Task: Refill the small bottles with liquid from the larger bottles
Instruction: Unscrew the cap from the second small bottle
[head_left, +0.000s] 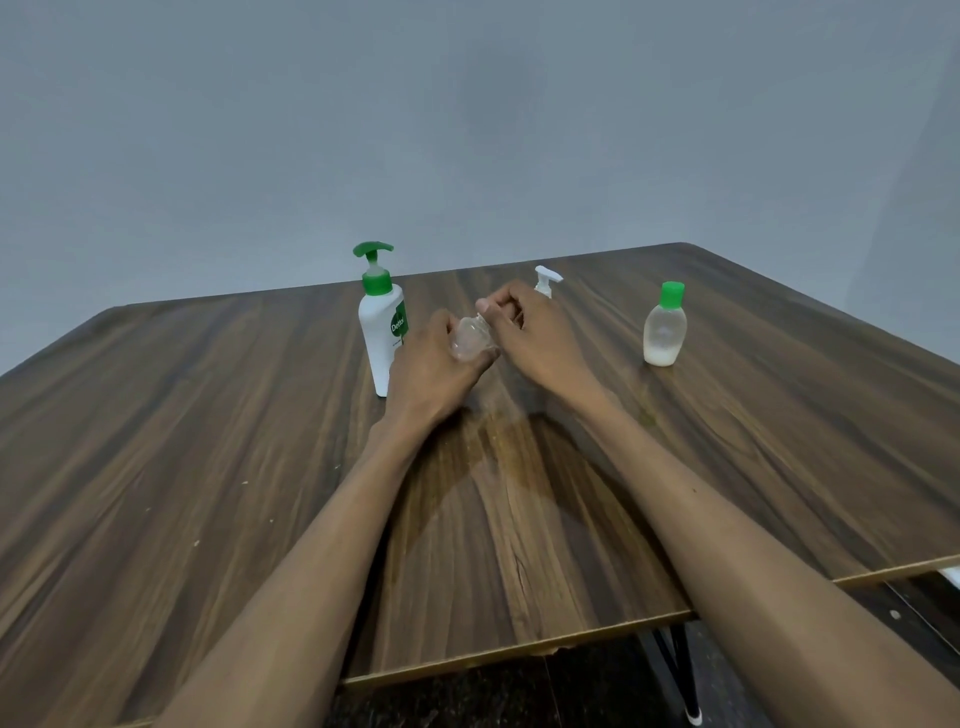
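Wooden table (208, 441); left grip (431, 364) holds clear bottle (470, 340); right grip (530, 332) pinches hidden cap.

the only readable text is the brand name "dettol", printed in white letters on a green patch on the front of the white pump bottle (383, 338). the word runs sideways up the bottle's side, just beneath its green collar. smaller print below that patch on the same bottle is too blurred to read. no other lettering, number or sign can be made out.
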